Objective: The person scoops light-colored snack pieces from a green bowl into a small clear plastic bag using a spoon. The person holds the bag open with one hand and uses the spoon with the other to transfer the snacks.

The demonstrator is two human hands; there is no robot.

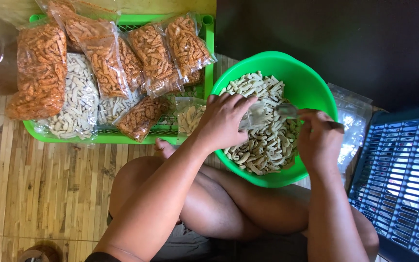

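Observation:
A round green bowl [306,77] full of pale stick snacks [267,140] rests against my crossed legs. My left hand [224,121] holds a small clear plastic bag [254,115] open over the snacks. My right hand [318,138] grips a clear scoop [287,110] whose mouth points at the bag's opening.
A green crate [209,53] at the upper left holds several sealed bags of orange snacks [42,68] and pale snacks [78,102]. Empty clear bags [352,114] lie right of the bowl. A blue slatted crate [403,174] stands at the right. The floor is a woven mat [40,184].

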